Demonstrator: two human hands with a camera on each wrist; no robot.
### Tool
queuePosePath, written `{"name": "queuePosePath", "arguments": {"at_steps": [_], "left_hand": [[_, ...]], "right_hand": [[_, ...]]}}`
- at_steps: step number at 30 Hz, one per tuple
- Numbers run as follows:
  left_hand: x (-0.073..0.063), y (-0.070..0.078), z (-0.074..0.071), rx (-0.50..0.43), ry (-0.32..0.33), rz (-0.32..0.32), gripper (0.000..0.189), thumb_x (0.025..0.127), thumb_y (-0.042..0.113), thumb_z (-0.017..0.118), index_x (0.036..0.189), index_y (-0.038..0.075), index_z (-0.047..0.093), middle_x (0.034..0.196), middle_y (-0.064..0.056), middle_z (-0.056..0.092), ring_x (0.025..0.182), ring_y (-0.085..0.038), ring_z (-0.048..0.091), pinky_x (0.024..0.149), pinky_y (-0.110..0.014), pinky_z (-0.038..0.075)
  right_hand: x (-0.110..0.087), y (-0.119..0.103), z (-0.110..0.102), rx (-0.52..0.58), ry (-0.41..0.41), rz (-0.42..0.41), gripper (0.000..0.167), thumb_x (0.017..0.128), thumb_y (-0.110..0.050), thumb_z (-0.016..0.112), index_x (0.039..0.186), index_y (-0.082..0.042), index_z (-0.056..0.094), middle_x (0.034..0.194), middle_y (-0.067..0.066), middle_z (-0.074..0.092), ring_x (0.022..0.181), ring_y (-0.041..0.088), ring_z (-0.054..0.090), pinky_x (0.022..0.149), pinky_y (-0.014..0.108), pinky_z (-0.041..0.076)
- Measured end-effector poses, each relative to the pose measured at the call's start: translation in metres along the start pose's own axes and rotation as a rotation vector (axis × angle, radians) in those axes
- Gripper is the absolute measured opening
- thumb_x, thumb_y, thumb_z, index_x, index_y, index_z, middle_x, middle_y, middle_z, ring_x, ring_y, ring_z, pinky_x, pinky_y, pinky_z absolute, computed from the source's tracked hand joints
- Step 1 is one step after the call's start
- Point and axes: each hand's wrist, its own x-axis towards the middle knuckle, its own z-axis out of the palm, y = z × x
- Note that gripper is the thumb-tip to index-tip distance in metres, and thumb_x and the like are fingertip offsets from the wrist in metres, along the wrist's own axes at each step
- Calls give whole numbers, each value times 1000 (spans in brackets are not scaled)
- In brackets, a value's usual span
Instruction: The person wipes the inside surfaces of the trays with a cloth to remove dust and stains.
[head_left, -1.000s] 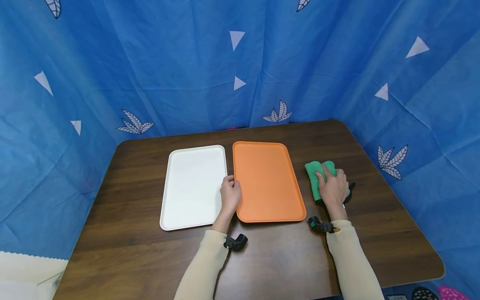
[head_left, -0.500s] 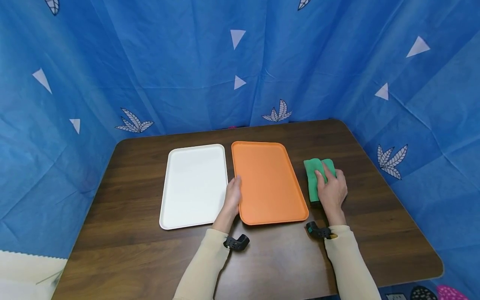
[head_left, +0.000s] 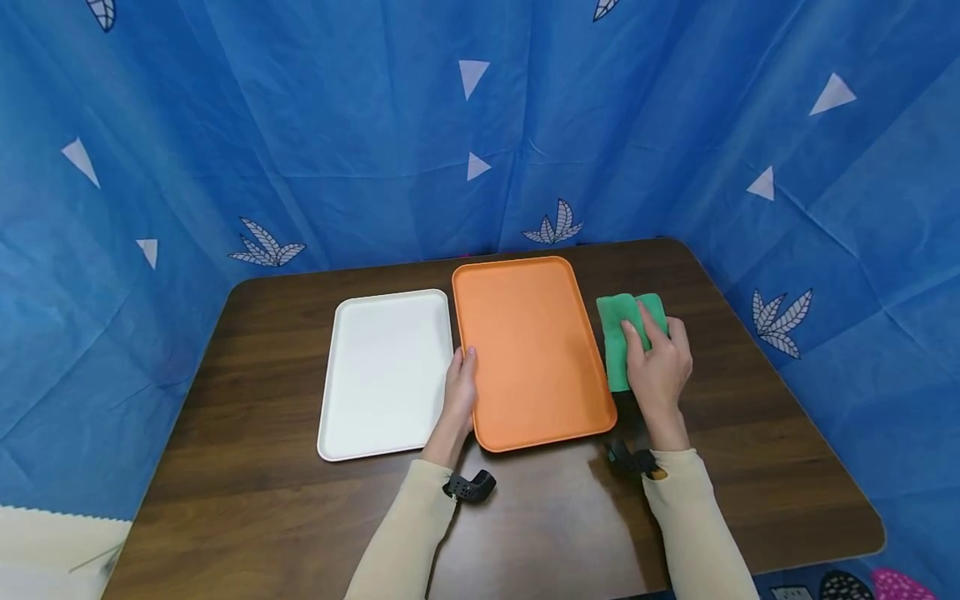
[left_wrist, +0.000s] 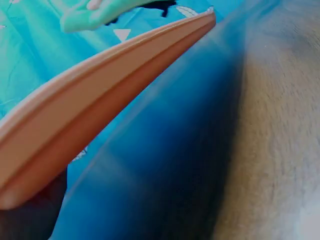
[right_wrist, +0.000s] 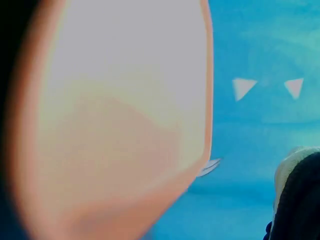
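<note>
Orange tray, gripped by the left hand at frame centre, and green cloth, pinched by the right hand at centre right, had just been raised, apparently freeing both from the table.

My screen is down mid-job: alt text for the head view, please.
Left hand holds an orange tray by its left edge; right hand grips a green cloth. A white tray lies at left on a wooden table.

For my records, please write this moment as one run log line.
left grip: holding orange tray by left edge, apparently raised | right grip: holding green cloth | white tray: flat on table
</note>
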Motion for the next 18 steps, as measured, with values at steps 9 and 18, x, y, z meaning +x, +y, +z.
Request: {"name": "queuePosePath", "arguments": {"at_steps": [9,18], "left_hand": [[-12,17,-2,-29,-56,135,82,100,57,38,156,4,12,162,-18,15,150,-35,12,122,-50,12],[-24,27,0,-126,-150,215,58,105,44,39,153,13,29,131,-12,51,113,-18,54,98,-32,44]], "right_hand": [[33,-55,5,97,73,-64,35,90,-20,72,123,-9,69,100,29,58,90,40,55,72,54,46],[56,-82,27,103,47,-58,36,93,-27,68,125,-11,68,102,26,60,94,39,54,75,51,47]]}}
